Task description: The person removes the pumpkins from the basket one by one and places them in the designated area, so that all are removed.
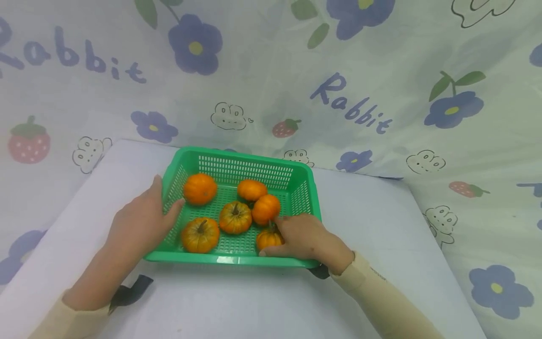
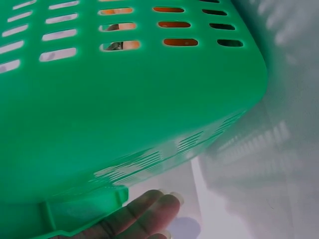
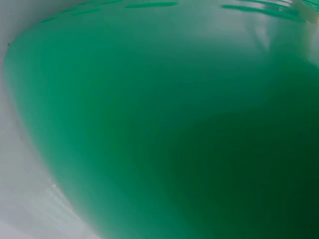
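A green plastic basket (image 1: 230,260) stands on the white table with several small orange pumpkins (image 1: 200,189) inside. My left hand (image 1: 137,219) holds the basket's left rim, thumb over the inner side and fingers (image 2: 162,211) along the outside. Reaching over the front right corner, my right hand (image 1: 306,238) grips a small ribbed pumpkin (image 1: 268,240) between thumb and fingers, partly hiding it. Just behind that one sits a smooth orange pumpkin (image 1: 266,209). The right wrist view is filled by the blurred green basket wall (image 3: 99,114).
Two ribbed pumpkins with stems, one in the middle (image 1: 235,218) and one at the front left (image 1: 201,235), sit in the basket, and another pumpkin (image 1: 252,189) lies near its back wall. A patterned cloth (image 1: 262,70) hangs behind the white table (image 1: 364,226).
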`<state>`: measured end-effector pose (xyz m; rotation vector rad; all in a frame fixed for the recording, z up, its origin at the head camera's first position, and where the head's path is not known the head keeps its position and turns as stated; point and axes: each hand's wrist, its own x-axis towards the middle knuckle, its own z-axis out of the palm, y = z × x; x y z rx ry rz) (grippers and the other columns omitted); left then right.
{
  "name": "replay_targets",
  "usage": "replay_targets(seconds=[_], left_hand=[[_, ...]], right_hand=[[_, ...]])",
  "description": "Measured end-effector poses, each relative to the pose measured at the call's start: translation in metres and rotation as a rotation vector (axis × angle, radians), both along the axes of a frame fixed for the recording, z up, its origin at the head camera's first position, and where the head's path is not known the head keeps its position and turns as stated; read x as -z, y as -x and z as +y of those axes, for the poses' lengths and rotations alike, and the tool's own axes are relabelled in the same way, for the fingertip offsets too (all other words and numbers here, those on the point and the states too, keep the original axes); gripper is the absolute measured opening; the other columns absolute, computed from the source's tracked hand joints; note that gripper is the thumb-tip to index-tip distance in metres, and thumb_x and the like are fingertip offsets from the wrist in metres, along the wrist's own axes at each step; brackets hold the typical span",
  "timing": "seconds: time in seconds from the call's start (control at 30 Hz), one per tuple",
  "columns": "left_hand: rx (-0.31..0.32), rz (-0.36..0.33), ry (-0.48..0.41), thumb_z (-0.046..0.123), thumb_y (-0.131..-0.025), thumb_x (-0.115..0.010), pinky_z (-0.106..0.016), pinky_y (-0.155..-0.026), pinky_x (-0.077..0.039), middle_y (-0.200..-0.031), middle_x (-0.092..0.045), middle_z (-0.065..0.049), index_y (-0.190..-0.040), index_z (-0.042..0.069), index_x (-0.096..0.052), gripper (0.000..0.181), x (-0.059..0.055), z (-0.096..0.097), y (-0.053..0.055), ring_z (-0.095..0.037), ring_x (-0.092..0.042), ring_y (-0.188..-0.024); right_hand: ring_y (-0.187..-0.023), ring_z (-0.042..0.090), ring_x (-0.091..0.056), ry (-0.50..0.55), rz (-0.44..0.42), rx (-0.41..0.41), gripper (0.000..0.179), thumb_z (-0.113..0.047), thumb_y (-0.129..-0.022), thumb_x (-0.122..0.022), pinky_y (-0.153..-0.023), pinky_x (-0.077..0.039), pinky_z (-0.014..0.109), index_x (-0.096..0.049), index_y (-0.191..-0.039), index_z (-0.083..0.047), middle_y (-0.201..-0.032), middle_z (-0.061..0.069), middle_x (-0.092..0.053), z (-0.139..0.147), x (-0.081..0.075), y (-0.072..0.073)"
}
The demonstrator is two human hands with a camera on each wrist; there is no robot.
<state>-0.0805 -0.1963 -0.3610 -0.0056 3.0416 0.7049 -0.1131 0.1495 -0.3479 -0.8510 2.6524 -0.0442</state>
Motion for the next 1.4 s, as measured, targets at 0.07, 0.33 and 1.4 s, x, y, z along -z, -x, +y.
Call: replay_targets(seconds=[0.07,0.33,1.4], left_hand=[[-0.001,-0.004,-0.002,0.051,-0.107,-0.050,-0.069,-0.083,-0.050,-0.148,-0.037,-0.045,-0.158,-0.016,-0.008,0.094,0.001,0.000,0.000,-0.062,-0.054,-0.117],[-0.007,-0.014,-0.003,0.049,-0.107,-0.052,-0.068,-0.081,-0.051,-0.148,-0.037,-0.045,-0.158,-0.016,-0.007,0.094,0.000,0.000,0.001,-0.061,-0.055,-0.116],[-0.084,-0.112,-0.037,0.034,-0.114,-0.023,-0.041,-0.048,-0.043,-0.076,-0.053,-0.022,-0.131,-0.019,-0.037,0.058,-0.009,-0.001,0.001,-0.033,-0.052,-0.060]], right_hand=[[-0.068,0.016,-0.056,0.005,0.002,0.015,0.071,-0.077,-0.086,-0.067,-0.062,-0.047,0.033,-0.063,-0.116,-0.012,-0.084,-0.005,-0.058,0.000,0.001,0.000],[-0.086,0.015,-0.058,0.088,-0.002,0.050,0.073,-0.066,-0.084,-0.078,-0.077,-0.053,0.034,-0.059,-0.128,-0.011,-0.104,-0.004,-0.060,0.000,0.001,-0.002],[-0.116,0.015,-0.056,0.367,-0.012,0.059,0.081,-0.044,-0.082,-0.090,-0.103,-0.050,0.038,-0.053,-0.146,-0.010,-0.138,0.001,-0.056,0.022,-0.016,-0.014]])
